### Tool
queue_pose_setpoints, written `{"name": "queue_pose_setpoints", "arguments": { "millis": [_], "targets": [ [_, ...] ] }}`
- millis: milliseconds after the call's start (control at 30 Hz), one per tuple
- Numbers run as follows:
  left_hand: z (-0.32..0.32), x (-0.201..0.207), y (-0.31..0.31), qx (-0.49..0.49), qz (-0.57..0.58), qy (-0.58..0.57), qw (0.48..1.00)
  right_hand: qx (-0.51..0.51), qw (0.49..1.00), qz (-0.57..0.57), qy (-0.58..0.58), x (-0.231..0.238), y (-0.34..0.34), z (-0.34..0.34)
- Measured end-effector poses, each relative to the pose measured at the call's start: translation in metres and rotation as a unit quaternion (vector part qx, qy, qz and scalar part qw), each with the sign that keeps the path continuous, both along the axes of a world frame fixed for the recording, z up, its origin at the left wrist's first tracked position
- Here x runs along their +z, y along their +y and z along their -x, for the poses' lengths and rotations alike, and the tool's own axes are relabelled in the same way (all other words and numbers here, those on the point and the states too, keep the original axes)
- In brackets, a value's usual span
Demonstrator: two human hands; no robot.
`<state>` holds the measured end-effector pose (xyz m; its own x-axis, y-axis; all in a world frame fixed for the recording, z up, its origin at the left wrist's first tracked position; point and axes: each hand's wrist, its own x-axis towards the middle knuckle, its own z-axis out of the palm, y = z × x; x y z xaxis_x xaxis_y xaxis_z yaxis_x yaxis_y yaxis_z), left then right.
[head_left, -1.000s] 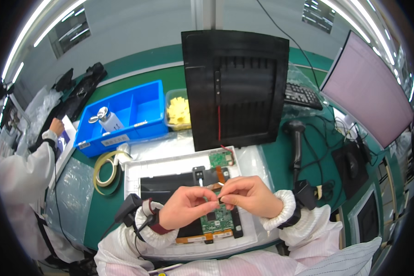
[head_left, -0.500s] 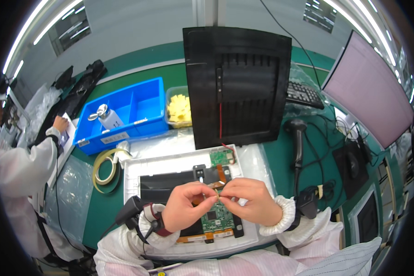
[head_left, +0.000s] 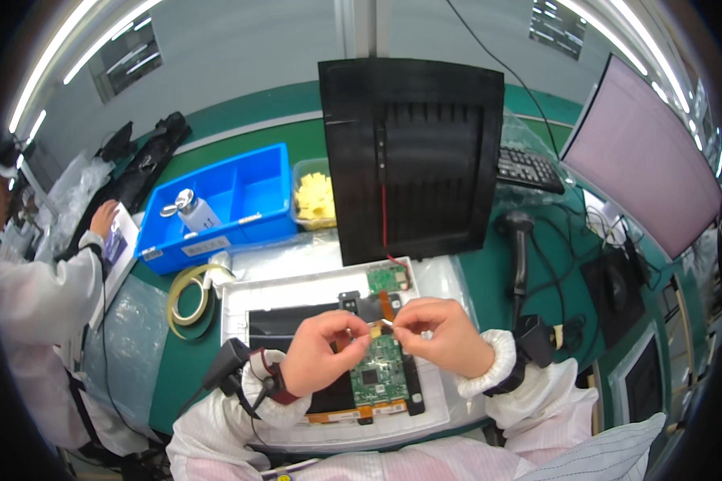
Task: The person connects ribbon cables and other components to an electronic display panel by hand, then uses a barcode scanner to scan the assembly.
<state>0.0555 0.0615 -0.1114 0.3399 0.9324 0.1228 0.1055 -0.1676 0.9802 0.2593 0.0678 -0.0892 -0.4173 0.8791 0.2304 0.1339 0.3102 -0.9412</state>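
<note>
A white device housing [head_left: 234, 305] lies in front of me, with a green circuit board [head_left: 385, 370], a black part and orange flat cables inside. Over the board, the thumb and forefinger of my left hand [head_left: 321, 353] are pinched; whatever they hold is too small to make out. A small yellow piece [head_left: 375, 329] shows beside these fingertips. My right hand [head_left: 445, 337] pinches a tiny whitish strip [head_left: 387, 323] close to the orange flat cable [head_left: 386, 305]. A red wire [head_left: 384, 212] links a smaller green board [head_left: 387, 279] to an upright black panel [head_left: 425, 160].
Behind on the left are a blue divided bin [head_left: 253, 188] with a pump bottle [head_left: 196, 212], a tub of yellow pieces [head_left: 314, 196] and tape rolls [head_left: 188, 301]. A scanner [head_left: 519, 248], keyboard [head_left: 529, 168] and monitor [head_left: 642, 160] stand right. At far left, a co-worker's hand [head_left: 103, 218] rests on paper.
My fingertips, close together before, have drawn apart. My right hand has moved up slightly, and the whitish strip at its fingertips now shows. The whole view has shifted a little.
</note>
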Motion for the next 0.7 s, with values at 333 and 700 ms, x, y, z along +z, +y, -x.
{"name": "queue_pose_setpoints", "arguments": {
  "millis": [333, 700],
  "targets": [
    [0.057, 0.046, 0.081, 0.231, -0.181, 0.19, 0.937, -0.024, 0.986, 0.135, 0.095, -0.002, 0.013, -0.011],
    [0.049, 0.013, 0.194, 0.25, -0.389, 0.517, 0.721, -0.026, 0.987, 0.113, 0.107, -0.005, 0.02, -0.012]
  ]
}}
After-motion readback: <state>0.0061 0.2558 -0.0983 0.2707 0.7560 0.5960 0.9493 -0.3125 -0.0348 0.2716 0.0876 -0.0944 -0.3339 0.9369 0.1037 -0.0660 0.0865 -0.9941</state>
